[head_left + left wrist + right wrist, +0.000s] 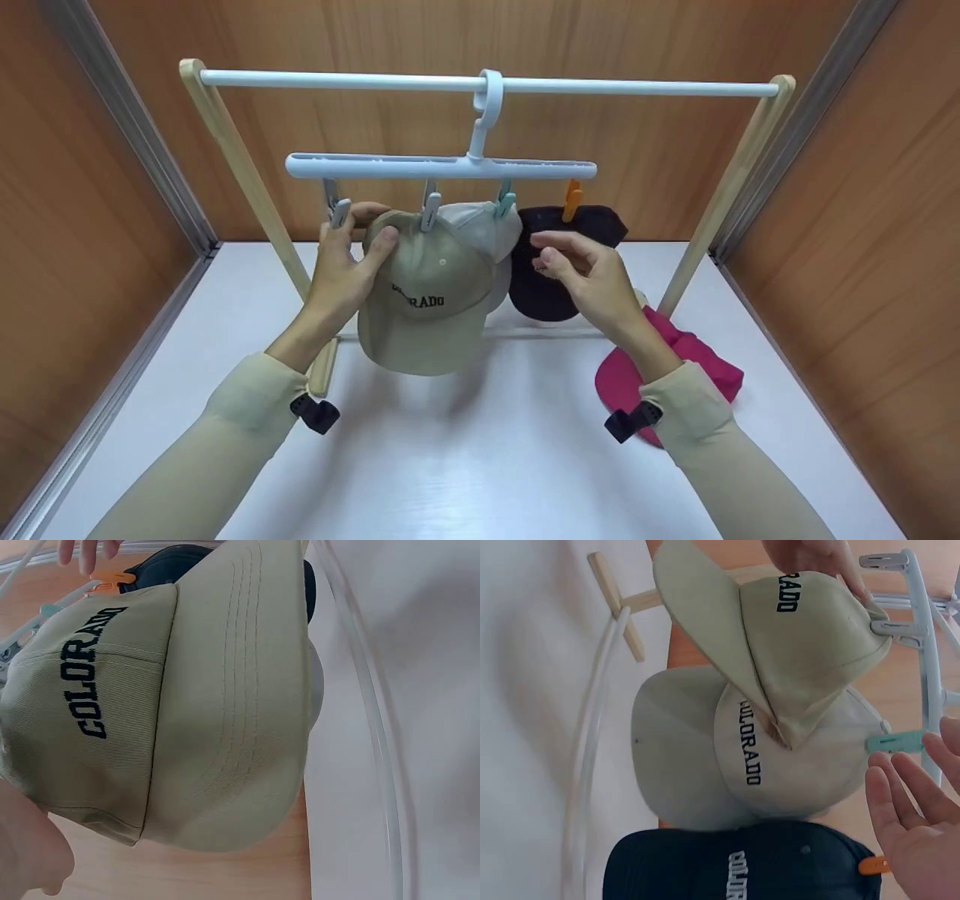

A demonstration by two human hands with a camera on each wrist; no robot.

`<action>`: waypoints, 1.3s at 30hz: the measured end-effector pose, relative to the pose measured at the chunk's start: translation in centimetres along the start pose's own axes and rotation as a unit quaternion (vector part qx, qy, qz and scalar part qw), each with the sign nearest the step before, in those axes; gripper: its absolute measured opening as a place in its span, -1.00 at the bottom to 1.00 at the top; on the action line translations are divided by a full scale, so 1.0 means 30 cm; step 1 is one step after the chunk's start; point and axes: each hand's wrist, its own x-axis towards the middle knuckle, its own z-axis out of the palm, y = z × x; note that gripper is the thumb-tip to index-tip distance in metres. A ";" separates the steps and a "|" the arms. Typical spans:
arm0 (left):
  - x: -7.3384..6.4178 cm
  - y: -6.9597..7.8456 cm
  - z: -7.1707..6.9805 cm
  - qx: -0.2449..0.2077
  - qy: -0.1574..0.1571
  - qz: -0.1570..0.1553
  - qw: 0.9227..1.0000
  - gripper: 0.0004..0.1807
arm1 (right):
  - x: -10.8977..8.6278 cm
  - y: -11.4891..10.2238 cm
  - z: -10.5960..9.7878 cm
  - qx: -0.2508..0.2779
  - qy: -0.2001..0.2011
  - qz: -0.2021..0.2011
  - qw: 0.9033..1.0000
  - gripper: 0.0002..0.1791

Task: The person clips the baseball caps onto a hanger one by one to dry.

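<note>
A khaki cap (435,277) lettered COLORADO hangs from a grey clip (430,214) on a white hanger (375,166). My left hand (339,274) holds its left side, thumb on the front and fingers behind, partly hidden by the cap. Beside it hang a pale cap (795,750) on a teal clip (895,742) and a black cap (541,294) on an orange clip (572,204). My right hand (596,285) hovers before the black cap, fingers loosely bent and holding nothing. In the right wrist view its fingers are spread near the teal clip.
Another grey clip (340,213) at the hanger's left end bears no cap. The hanger hooks over a white rod (337,80) on wooden legs (244,172). A red cap (705,360) lies on the white table (450,480) under my right forearm. Wooden walls (862,247) enclose the table.
</note>
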 end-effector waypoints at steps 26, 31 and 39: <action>-0.350 0.084 0.051 0.028 0.060 0.092 0.994 -0.79 | -0.262 0.223 -0.400 -0.145 0.097 0.093 0.980 -0.58; -0.370 0.113 0.115 -0.018 -0.010 0.137 0.990 -0.76 | -0.346 0.235 -0.462 -0.237 0.129 0.147 0.952 -0.52; -0.392 0.151 0.220 -0.062 -0.090 0.114 0.987 -0.73 | -0.472 0.268 -0.510 -0.302 0.137 0.238 0.913 -0.43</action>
